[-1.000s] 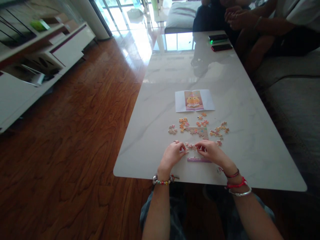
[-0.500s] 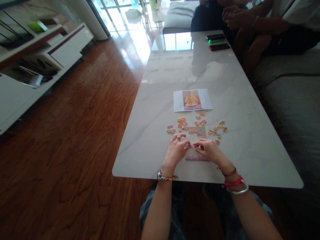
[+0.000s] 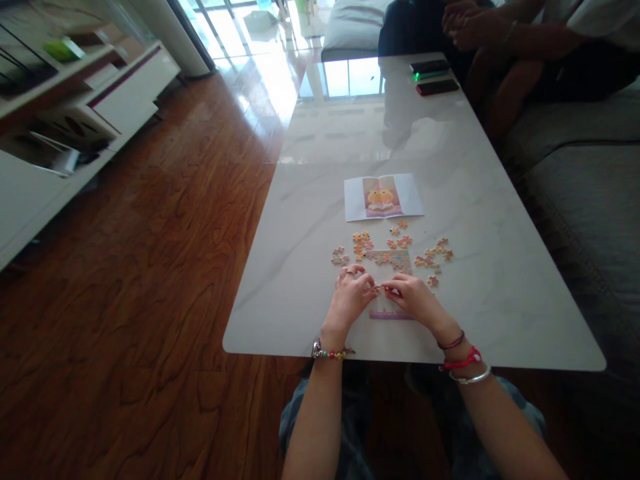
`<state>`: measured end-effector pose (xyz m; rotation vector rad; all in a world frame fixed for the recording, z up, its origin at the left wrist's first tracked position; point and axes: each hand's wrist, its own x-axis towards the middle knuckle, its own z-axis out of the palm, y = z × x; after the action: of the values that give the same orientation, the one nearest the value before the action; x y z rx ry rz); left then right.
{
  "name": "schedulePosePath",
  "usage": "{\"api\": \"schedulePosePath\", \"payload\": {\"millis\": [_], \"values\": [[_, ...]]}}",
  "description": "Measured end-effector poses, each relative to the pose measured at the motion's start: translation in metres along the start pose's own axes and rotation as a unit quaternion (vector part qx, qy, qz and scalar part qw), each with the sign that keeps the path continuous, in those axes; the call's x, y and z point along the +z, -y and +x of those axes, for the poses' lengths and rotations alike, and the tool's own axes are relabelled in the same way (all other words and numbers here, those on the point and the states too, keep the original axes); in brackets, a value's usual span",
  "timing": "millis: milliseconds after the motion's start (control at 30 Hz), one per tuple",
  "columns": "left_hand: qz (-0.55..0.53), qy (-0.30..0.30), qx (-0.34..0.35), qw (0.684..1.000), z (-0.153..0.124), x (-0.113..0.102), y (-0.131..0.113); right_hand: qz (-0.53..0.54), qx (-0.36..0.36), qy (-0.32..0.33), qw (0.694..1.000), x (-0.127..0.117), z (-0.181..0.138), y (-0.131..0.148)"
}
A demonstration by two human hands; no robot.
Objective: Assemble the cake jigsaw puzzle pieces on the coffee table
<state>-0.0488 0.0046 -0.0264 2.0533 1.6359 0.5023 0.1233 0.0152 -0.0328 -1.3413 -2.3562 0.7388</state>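
Over a partly filled jigsaw puzzle (image 3: 393,259), my left hand (image 3: 353,293) and my right hand (image 3: 413,297) almost meet at the fingertips. A small puzzle piece (image 3: 377,289) shows at the left fingertips, pinched there. The right thumb and fingers are closed too, apparently on a puzzle piece, though the fingers mostly hide it. A purple strip (image 3: 391,315) forms the near edge of the puzzle. Loose puzzle pieces lie around it: a pale group (image 3: 340,256) at left, an orange group (image 3: 361,245) beside the top corner, others (image 3: 400,241) above, and more (image 3: 434,256) at right.
A creased sheet with a printed picture (image 3: 383,198) lies beyond the pieces on the white marbled table (image 3: 300,267). Two phones (image 3: 437,87) rest at the far end. Another person's clasped hands (image 3: 463,23) are above the sofa (image 3: 585,187). A white cabinet (image 3: 125,100) stands at left.
My right hand has shifted slightly left, bringing its fingertips closer to my left hand's. The whole view has moved a little. The loose pieces look unmoved.
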Motion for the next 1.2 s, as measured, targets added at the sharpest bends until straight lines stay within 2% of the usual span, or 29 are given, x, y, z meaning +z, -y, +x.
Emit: {"api": "schedulePosePath", "payload": {"millis": [433,867,1200], "values": [[-0.001,-0.001,0.012,1.0,-0.002,-0.002,0.007,-0.018,-0.01,0.008,1.0,0.001,0.002,0.002],[-0.004,-0.011,0.004,1.0,0.0,0.001,0.001,-0.056,-0.006,0.014,0.998,0.004,0.002,0.003],[-0.034,-0.037,-0.037,0.998,-0.007,-0.013,0.026,-0.061,0.0,0.025,0.998,0.003,0.002,0.002]]}}
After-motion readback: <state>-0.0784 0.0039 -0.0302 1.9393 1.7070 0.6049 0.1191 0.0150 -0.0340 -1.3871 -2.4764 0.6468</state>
